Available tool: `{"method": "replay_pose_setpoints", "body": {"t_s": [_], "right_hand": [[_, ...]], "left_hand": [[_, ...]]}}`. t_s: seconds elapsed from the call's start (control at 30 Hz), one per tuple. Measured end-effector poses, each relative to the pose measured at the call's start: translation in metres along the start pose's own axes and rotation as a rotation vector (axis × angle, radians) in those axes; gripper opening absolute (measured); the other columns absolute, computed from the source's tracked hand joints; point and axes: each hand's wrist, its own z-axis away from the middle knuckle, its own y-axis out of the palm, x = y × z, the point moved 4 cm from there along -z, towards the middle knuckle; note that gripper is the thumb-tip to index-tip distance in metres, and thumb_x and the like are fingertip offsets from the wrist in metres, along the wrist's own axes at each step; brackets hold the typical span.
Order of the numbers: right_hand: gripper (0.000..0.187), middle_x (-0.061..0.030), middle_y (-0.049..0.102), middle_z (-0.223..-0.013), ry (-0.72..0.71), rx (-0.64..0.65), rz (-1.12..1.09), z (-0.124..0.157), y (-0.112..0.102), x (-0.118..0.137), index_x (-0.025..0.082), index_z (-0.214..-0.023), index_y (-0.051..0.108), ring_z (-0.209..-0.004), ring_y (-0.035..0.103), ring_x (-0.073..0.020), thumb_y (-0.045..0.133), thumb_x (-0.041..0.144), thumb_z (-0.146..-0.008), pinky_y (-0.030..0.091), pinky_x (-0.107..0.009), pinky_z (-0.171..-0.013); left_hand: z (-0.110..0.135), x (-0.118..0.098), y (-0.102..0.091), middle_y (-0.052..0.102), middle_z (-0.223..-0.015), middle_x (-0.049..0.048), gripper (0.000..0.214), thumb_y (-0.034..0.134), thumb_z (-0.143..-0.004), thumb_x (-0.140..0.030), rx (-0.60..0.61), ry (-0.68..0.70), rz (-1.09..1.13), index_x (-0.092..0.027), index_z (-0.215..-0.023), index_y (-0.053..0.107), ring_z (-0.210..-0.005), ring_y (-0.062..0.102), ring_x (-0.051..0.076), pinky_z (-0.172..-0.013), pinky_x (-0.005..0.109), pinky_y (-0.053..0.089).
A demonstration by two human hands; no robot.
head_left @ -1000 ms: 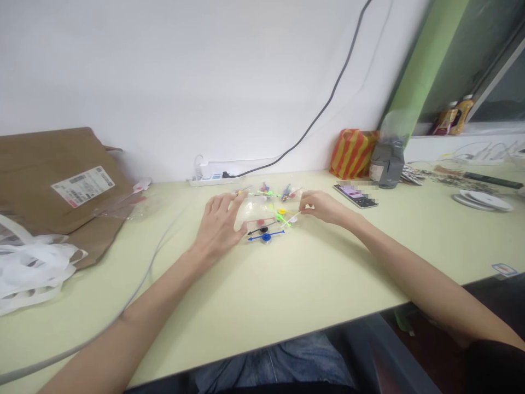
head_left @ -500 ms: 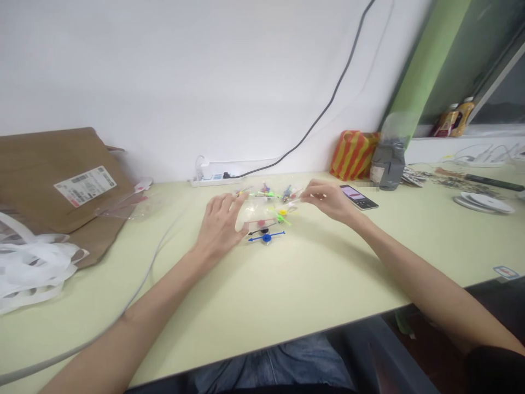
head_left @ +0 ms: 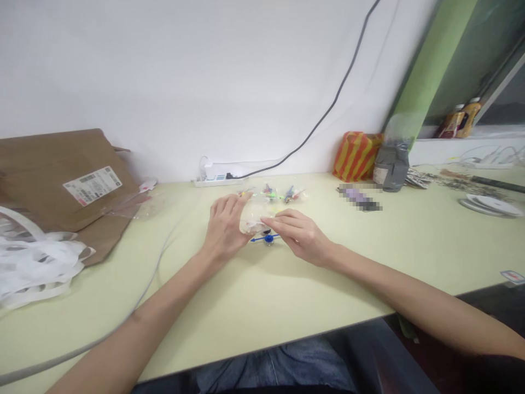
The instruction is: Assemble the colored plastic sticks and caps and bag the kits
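Through the head camera I have both bare hands over the pale yellow-green worktop [head_left: 241, 306]. The left hand [head_left: 227, 221] arches with its thumb apart from the fingers, at the left side of a crumpled clear plastic bag [head_left: 255, 210]; I can't tell whether it grips the film. The right hand [head_left: 298, 234] comes in from the other side, fingers stretched forward and close together, their tips at the bag's near right edge. A pale sliver shows just left of those tips, too blurred for me to say whether it is pinched.

Nearest the worktop's front edge, below the bag, I see a blue plastic arrow-shaped spinner with a round hub [head_left: 268, 239], its right end covered by the right hand. A black round piece [head_left: 266, 232] peeks out just behind it. Beyond the bag, small clear packets with coloured parts [head_left: 291, 193] lie in a row.

Along the wall I make out a white power strip [head_left: 212, 180] with a black cable [head_left: 314, 131], then a red-and-yellow striped bag [head_left: 356, 157] beside a dark grey pouch [head_left: 391, 167]. To the left lie a brown paper package with a white label [head_left: 41, 169] and a tangle of white ribbon [head_left: 45, 262].
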Motion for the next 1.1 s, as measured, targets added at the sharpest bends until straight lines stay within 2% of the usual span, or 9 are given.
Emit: {"method": "replay_pose_setpoints", "body": {"t_s": [0.1, 0.23, 0.3, 0.47, 0.63, 0.77, 0.9, 1.0, 1.1], "right_hand": [[0.053, -0.0089, 0.066, -0.128, 0.067, -0.04, 0.032, -0.003, -0.008, -0.005, 0.029, -0.151, 0.042, -0.118, 0.057, -0.0247, 0.037, 0.011, -0.1, 0.048, -0.046, -0.1], [0.034, -0.0118, 0.065, -0.119, 0.292, -0.103, 0.152, 0.001, -0.023, -0.04, 0.023, -0.127, 0.06, -0.112, 0.056, -0.0276, 0.043, 0.015, -0.099, 0.046, -0.048, -0.099], [0.025, -0.0124, 0.064, -0.115, 0.417, 0.002, 0.234, 0.009, -0.024, -0.065, 0.022, -0.117, 0.066, -0.111, 0.055, -0.0294, 0.051, 0.019, -0.097, 0.046, -0.048, -0.097], [0.02, -0.013, 0.067, -0.109, 0.647, 0.301, 0.328, 0.037, -0.018, -0.115, 0.019, -0.107, 0.072, -0.105, 0.056, -0.0311, 0.063, 0.028, -0.092, 0.045, -0.046, -0.09], [0.014, -0.0106, 0.071, -0.098, 0.708, 0.369, 0.247, 0.047, -0.01, -0.128, 0.019, -0.088, 0.073, -0.1, 0.06, -0.0265, 0.064, 0.029, -0.09, 0.043, -0.037, -0.087], [0.007, -0.0069, 0.072, -0.092, 0.704, 0.278, 0.167, 0.046, -0.009, -0.13, 0.019, -0.081, 0.069, -0.093, 0.062, -0.0232, 0.063, 0.019, -0.085, 0.043, -0.034, -0.085], [0.007, -0.0055, 0.07, -0.089, 0.686, 0.03, 0.15, 0.039, -0.023, -0.128, 0.02, -0.08, 0.063, -0.085, 0.061, -0.0221, 0.061, 0.021, -0.087, 0.044, -0.036, -0.08], [0.009, -0.0053, 0.066, -0.088, 0.602, -0.175, 0.169, 0.029, -0.039, -0.116, 0.021, -0.084, 0.059, -0.084, 0.058, -0.0221, 0.058, 0.025, -0.092, 0.045, -0.037, -0.08], [0.008, -0.0063, 0.061, -0.091, 0.453, -0.303, 0.165, 0.017, -0.049, -0.092, 0.022, -0.089, 0.057, -0.09, 0.056, -0.0229, 0.054, 0.024, -0.096, 0.046, -0.038, -0.081]], "left_hand": [[0.001, 0.002, -0.003, 0.06, -0.123, 0.0124, 0.062, 0.063, -0.085, -0.037, -0.035, -0.028, 0.017, -0.021, -0.142, 0.044, -0.119, 0.051, 0.032, -0.103, 0.047, 0.039], [0.002, 0.005, -0.003, 0.059, -0.122, 0.0112, 0.062, 0.064, -0.086, -0.034, -0.047, -0.039, -0.004, -0.023, -0.143, 0.043, -0.12, 0.049, 0.032, -0.106, 0.048, 0.037], [0.002, 0.005, -0.003, 0.059, -0.122, 0.0109, 0.061, 0.063, -0.086, -0.031, -0.038, -0.048, -0.003, -0.023, -0.143, 0.043, -0.12, 0.049, 0.032, -0.105, 0.047, 0.038], [0.001, 0.005, -0.005, 0.058, -0.122, 0.0115, 0.061, 0.06, -0.087, -0.028, -0.033, -0.035, -0.027, -0.022, -0.145, 0.041, -0.119, 0.049, 0.032, -0.105, 0.048, 0.038], [0.0, 0.006, -0.005, 0.056, -0.124, 0.013, 0.064, 0.061, -0.085, -0.024, -0.014, -0.02, -0.062, -0.022, -0.146, 0.041, -0.12, 0.048, 0.033, -0.106, 0.049, 0.036], [0.0, 0.007, -0.002, 0.057, -0.123, 0.0116, 0.067, 0.063, -0.083, -0.024, 0.027, -0.066, -0.014, -0.023, -0.146, 0.041, -0.119, 0.048, 0.032, -0.107, 0.049, 0.036], [0.002, 0.014, 0.005, 0.06, -0.118, 0.0072, 0.068, 0.066, -0.079, -0.027, 0.049, -0.212, 0.153, -0.026, -0.143, 0.042, -0.116, 0.051, 0.03, -0.103, 0.046, 0.04], [0.006, 0.023, 0.013, 0.061, -0.113, 0.0047, 0.068, 0.064, -0.081, -0.03, 0.051, -0.339, 0.305, -0.027, -0.143, 0.039, -0.115, 0.052, 0.028, -0.098, 0.042, 0.044], [0.008, 0.025, 0.017, 0.061, -0.111, 0.0049, 0.07, 0.065, -0.079, -0.03, 0.074, -0.334, 0.27, -0.026, -0.144, 0.039, -0.114, 0.053, 0.028, -0.096, 0.042, 0.045]]}}
